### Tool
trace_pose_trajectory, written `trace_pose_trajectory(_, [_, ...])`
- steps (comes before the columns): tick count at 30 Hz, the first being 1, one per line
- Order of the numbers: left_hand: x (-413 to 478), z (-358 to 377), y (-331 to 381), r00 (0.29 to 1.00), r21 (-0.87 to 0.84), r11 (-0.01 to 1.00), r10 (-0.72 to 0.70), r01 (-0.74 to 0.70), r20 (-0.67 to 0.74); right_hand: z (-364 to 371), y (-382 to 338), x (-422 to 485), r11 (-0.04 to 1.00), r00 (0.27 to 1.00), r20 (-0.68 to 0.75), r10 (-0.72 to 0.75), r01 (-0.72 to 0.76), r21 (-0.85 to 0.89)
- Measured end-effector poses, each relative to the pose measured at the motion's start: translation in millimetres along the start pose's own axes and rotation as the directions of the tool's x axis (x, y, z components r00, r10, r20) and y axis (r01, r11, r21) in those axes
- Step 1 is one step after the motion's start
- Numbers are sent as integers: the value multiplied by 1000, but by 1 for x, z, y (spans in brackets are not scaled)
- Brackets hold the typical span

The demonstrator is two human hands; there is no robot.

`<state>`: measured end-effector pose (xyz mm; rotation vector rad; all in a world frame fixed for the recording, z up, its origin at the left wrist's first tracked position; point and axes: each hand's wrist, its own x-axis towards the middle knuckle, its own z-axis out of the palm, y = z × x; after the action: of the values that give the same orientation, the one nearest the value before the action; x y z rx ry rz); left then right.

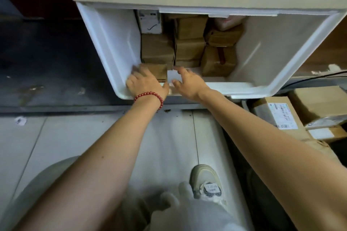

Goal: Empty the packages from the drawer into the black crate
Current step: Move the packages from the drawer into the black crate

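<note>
The white plastic drawer [293, 73] stands pulled out under a cream cabinet top, and several brown paper packages [189, 48] are stacked at its back. A small brown package [159, 70] lies at the drawer's front left. My left hand [144, 83], with a red bead bracelet on its wrist, grips this package from above, thumb at its near edge. Just to the right, my right hand [187, 82] reaches in with fingers spread, above a white patch of the drawer floor and holding nothing. I cannot make out the black crate with certainty.
Cardboard boxes [277, 114] with white labels are piled low at the right, beside a dark area. Pale floor tiles, my knee and a grey shoe [205, 180] are below. A dark mat [52, 62] covers the floor to the left of the drawer.
</note>
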<state>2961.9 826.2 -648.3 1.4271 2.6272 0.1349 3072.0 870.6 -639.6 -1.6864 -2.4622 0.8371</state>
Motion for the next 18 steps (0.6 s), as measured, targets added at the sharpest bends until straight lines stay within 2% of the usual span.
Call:
trace_pose_trajectory(5, [22, 4, -2, 996, -121, 990, 75, -70, 39, 8, 1, 8, 995, 1000, 20, 21, -23, 95])
trace_pose_trajectory(8, [22, 8, -2, 996, -165, 983, 81, -85, -31, 7, 8, 1, 993, 1000, -10, 29, -27, 111])
trace_pose_trajectory(12, [18, -1, -2, 992, -324, 939, 93, -117, -90, -10, 24, -11, 987, 995, -71, 65, -53, 153])
trace_pose_trajectory(14, [11, -15, 1, 977, -422, 882, 172, -209, -123, -21, 32, -22, 977, 993, -74, 95, -79, 198])
trace_pose_trajectory(18, [-17, -46, 9, 920, -612, 688, 325, -390, -220, -36, 52, -53, 946, 983, -76, 167, -138, 294])
